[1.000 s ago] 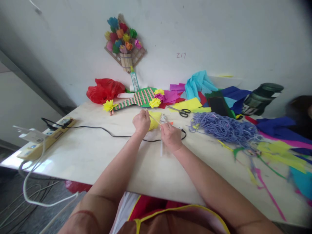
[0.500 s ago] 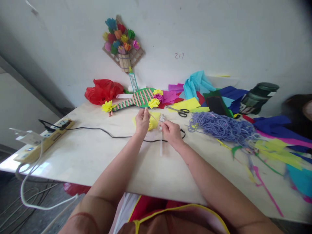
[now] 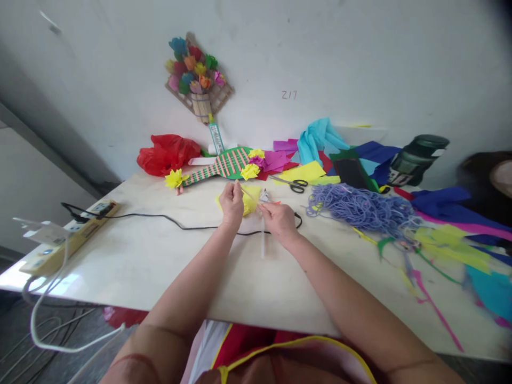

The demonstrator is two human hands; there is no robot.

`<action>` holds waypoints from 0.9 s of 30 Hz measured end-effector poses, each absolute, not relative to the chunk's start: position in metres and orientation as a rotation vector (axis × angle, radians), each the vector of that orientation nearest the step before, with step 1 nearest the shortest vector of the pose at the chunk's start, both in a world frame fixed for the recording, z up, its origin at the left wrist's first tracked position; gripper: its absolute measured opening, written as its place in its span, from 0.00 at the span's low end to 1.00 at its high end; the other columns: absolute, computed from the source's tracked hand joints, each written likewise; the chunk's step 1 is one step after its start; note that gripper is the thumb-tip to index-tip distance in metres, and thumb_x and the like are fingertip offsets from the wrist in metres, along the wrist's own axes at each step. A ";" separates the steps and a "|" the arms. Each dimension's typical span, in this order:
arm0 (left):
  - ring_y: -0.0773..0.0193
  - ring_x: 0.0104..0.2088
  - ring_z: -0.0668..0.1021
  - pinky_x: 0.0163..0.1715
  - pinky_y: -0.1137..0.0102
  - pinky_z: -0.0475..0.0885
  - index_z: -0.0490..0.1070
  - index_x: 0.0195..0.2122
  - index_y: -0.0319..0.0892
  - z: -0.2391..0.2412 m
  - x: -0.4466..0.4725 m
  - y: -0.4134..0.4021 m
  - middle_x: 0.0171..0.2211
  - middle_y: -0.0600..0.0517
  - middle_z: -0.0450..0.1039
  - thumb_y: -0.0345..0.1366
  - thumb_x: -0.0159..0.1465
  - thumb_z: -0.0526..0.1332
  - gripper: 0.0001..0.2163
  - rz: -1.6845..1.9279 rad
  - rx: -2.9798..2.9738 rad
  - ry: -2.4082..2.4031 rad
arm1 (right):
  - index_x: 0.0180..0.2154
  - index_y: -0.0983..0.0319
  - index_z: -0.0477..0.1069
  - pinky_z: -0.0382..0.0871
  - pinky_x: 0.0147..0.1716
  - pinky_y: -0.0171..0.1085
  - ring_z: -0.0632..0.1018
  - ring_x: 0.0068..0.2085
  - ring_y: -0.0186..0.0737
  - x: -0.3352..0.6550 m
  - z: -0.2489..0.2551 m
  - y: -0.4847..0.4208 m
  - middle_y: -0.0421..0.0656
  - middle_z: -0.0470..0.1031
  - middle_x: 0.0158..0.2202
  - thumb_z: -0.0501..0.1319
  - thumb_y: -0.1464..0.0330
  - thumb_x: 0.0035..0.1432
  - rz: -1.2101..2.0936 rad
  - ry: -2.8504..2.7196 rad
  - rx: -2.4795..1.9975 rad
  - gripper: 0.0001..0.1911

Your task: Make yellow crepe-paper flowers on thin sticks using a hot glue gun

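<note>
My left hand [image 3: 232, 204] is closed, its thumb and fingers pinching one end of a thin, pale stick [image 3: 249, 195]. The stick slants down to my right hand [image 3: 279, 220], whose fingers are closed around its other end. Under and beside my right hand lies a whitish glue gun [image 3: 264, 196], partly hidden by the fingers. A clear glue stick [image 3: 263, 246] points from it toward me. Yellow crepe paper [image 3: 251, 205] lies on the table just behind and between my hands.
Behind my hands lies a green paper guitar [image 3: 232, 163] with yellow flowers. Scissors [image 3: 296, 185], a heap of purple string [image 3: 360, 208], coloured paper and a dark bottle [image 3: 419, 159] are to the right. A black cord [image 3: 160, 216] runs left to a power strip [image 3: 72, 234].
The view has shifted slightly. My right hand has turned a little, and a small orange part shows behind it. Both hands keep hold of the stick.
</note>
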State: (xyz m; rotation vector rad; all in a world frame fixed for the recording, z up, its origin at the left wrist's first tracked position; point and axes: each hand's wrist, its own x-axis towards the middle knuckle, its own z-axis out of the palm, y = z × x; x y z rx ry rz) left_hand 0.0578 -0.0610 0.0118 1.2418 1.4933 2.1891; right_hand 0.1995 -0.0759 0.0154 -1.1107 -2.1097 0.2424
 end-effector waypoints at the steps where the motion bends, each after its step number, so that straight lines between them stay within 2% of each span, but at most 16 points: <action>1: 0.71 0.18 0.57 0.19 0.72 0.53 0.52 0.18 0.43 0.011 0.059 -0.061 0.15 0.58 0.53 0.47 0.60 0.58 0.20 2.183 1.256 1.517 | 0.25 0.61 0.74 0.54 0.26 0.34 0.72 0.26 0.35 0.200 0.015 -0.076 0.44 0.77 0.24 0.54 0.67 0.59 0.173 -2.132 -1.140 0.14; 4: 0.71 0.18 0.58 0.19 0.73 0.54 0.55 0.18 0.43 0.012 0.061 -0.062 0.15 0.58 0.55 0.46 0.60 0.58 0.19 2.158 1.262 1.519 | 0.32 0.60 0.77 0.55 0.27 0.34 0.76 0.31 0.38 0.200 0.015 -0.075 0.45 0.80 0.31 0.55 0.68 0.59 0.065 -2.151 -1.246 0.12; 8: 0.72 0.17 0.63 0.18 0.74 0.58 0.58 0.20 0.43 0.017 0.054 -0.060 0.17 0.57 0.61 0.44 0.59 0.59 0.16 2.224 1.116 1.428 | 0.35 0.59 0.77 0.56 0.29 0.35 0.77 0.32 0.40 0.203 0.017 -0.072 0.45 0.80 0.31 0.55 0.64 0.61 0.101 -2.137 -1.372 0.13; 12: 0.73 0.16 0.64 0.17 0.75 0.60 0.64 0.22 0.41 0.021 0.046 -0.060 0.19 0.55 0.68 0.42 0.55 0.63 0.13 2.192 1.019 1.369 | 0.34 0.59 0.77 0.56 0.28 0.34 0.76 0.31 0.40 0.205 0.016 -0.068 0.44 0.79 0.29 0.55 0.63 0.60 0.136 -2.115 -1.349 0.13; 16: 0.74 0.16 0.66 0.18 0.76 0.62 0.68 0.21 0.39 0.021 0.052 -0.064 0.19 0.53 0.71 0.45 0.53 0.64 0.14 1.976 1.033 1.217 | 0.32 0.59 0.77 0.56 0.27 0.34 0.75 0.28 0.39 0.206 0.010 -0.066 0.43 0.79 0.26 0.57 0.64 0.58 0.118 -2.056 -1.269 0.11; 20: 0.68 0.22 0.74 0.23 0.73 0.68 0.71 0.28 0.38 0.020 0.062 -0.069 0.27 0.46 0.77 0.48 0.51 0.65 0.16 1.832 0.987 1.053 | 0.29 0.59 0.76 0.56 0.26 0.34 0.74 0.26 0.38 0.207 0.007 -0.063 0.42 0.78 0.24 0.58 0.65 0.56 0.090 -1.994 -1.197 0.09; 23: 0.64 0.27 0.78 0.26 0.72 0.70 0.73 0.33 0.38 0.022 0.067 -0.072 0.30 0.45 0.78 0.49 0.50 0.66 0.18 1.786 0.981 0.999 | 0.27 0.59 0.75 0.56 0.25 0.34 0.73 0.26 0.37 0.207 0.007 -0.063 0.42 0.77 0.23 0.58 0.66 0.55 0.097 -1.955 -1.196 0.08; 27: 0.64 0.28 0.79 0.28 0.71 0.72 0.74 0.33 0.38 0.023 0.071 -0.073 0.31 0.44 0.79 0.47 0.49 0.68 0.18 1.798 0.986 1.010 | 0.27 0.60 0.74 0.56 0.26 0.34 0.74 0.26 0.38 0.207 0.009 -0.064 0.43 0.78 0.25 0.59 0.67 0.54 0.094 -1.951 -1.226 0.07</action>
